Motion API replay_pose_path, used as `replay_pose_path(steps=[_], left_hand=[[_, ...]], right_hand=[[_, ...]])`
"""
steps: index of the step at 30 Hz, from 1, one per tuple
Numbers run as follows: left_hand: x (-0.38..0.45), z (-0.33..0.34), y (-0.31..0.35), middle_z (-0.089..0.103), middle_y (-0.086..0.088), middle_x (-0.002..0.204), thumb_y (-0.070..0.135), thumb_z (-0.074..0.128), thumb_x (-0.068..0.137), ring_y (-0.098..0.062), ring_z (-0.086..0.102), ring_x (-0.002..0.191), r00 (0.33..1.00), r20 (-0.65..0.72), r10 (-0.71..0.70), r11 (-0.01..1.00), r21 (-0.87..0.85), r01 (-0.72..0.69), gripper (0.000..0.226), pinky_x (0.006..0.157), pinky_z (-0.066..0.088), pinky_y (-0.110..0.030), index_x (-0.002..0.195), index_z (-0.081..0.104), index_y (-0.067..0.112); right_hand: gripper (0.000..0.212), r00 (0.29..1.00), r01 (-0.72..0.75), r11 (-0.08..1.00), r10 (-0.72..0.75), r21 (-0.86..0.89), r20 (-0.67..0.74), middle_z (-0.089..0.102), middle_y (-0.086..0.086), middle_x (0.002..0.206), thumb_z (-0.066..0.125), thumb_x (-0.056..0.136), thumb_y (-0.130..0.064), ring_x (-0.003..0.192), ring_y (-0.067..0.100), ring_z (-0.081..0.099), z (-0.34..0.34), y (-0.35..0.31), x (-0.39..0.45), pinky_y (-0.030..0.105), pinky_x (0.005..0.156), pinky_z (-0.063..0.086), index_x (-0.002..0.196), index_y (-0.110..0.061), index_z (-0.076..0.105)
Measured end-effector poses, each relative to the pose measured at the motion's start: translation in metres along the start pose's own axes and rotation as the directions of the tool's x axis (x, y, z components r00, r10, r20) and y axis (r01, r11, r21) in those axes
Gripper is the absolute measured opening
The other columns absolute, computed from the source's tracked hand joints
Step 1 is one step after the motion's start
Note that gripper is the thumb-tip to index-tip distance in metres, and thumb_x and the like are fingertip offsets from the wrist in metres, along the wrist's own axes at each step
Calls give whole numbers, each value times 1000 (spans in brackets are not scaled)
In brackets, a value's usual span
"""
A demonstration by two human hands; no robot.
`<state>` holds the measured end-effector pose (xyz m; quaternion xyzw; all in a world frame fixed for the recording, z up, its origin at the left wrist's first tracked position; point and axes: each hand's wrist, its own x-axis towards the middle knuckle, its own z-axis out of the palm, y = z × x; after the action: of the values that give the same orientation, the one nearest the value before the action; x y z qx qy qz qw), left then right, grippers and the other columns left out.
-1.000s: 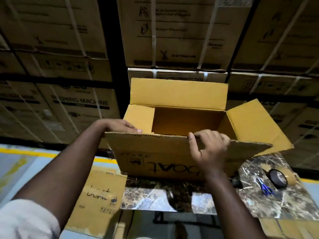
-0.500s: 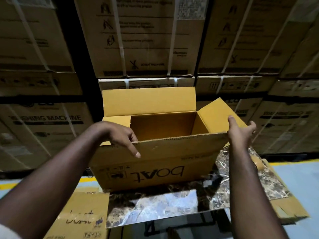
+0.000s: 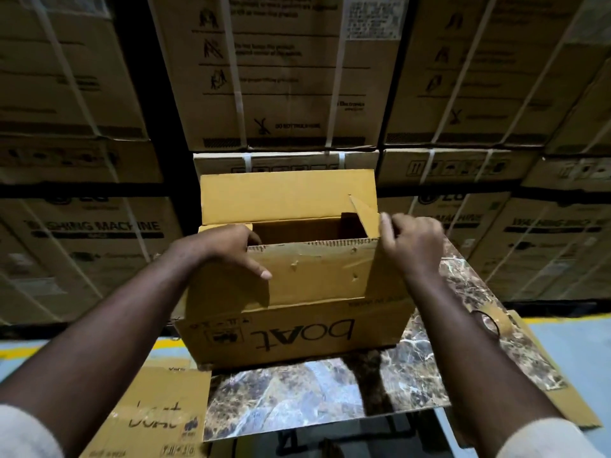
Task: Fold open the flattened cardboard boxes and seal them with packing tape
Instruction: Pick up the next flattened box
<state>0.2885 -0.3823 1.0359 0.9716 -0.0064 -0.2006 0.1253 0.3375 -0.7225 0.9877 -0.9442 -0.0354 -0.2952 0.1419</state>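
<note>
So the boat-printed box (image 3: 297,328) sits upright on the marbled surface (image 3: 287,395), left hand (image 3: 228,249) hooked over the near flap beneath its fingers to steady it, right hand (image 3: 413,246) pinching the side flap, probably to fold it inward.

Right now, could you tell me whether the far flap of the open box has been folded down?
No, the far flap of the box stands upright behind the opening, which shows dark and uncovered.
</note>
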Motion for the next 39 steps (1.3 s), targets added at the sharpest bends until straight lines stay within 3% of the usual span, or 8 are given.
replay_pose_path(steps=[4,8,12,15,17,19,29,39], left_hand=[[3,-1,-11,63,2,136,101,61,47,-21,61,121,962,269,-54,998,25,49,123,110,48,-40,140,61,21],[14,-7,-9,59,9,131,91,61,64,-21,57,126,940,332,-76,996,61,59,100,114,44,-42,137,62,23],[32,0,-19,69,9,108,73,80,68,-13,66,100,985,171,-18,998,-49,27,69,89,56,-31,118,67,27],[42,9,-26,70,5,100,60,84,74,-17,66,91,991,-54,122,992,-8,-122,55,73,52,-31,111,70,22],[50,19,-33,69,8,112,59,84,76,-15,65,98,980,-134,148,988,-20,-152,60,81,54,-34,124,69,26],[60,28,-44,61,10,132,58,84,77,-14,60,116,978,-165,128,987,-78,-143,77,95,54,-37,143,57,30],[146,-26,-24,-12,3,173,37,81,87,-25,-4,159,896,-439,64,997,71,-36,109,129,14,-46,166,7,27],[202,-50,-36,2,-7,174,55,81,80,-29,-4,159,925,-372,-75,933,302,197,121,124,-7,-59,165,1,25]], right_hand=[[77,929,73,973,14,-220,369,64,0,77,22,100,-78,78,24,62,-11,-18,8,26,61,38,111,-22,74],[86,632,27,970,172,-243,756,59,13,145,27,96,-82,128,33,58,-12,-17,40,42,103,47,144,-17,58],[85,485,-156,981,175,-112,857,50,11,156,35,95,-82,135,34,53,8,-19,57,47,112,42,148,-19,55],[61,712,87,994,-12,-71,702,73,9,117,31,106,-66,99,26,64,34,-13,51,37,86,53,114,-21,72],[58,900,155,986,-114,-65,422,73,3,83,31,108,-56,73,24,63,57,-13,29,35,70,53,90,-21,74],[52,953,144,990,-138,-1,269,66,1,68,37,107,-48,62,24,55,77,-15,7,36,61,44,79,-19,70],[37,935,61,998,-63,16,349,67,3,69,54,98,-41,62,23,56,126,-4,3,33,62,49,81,-16,75],[39,938,36,999,-44,29,344,70,3,74,52,99,-42,67,23,58,132,2,-2,35,67,51,85,-17,77]])
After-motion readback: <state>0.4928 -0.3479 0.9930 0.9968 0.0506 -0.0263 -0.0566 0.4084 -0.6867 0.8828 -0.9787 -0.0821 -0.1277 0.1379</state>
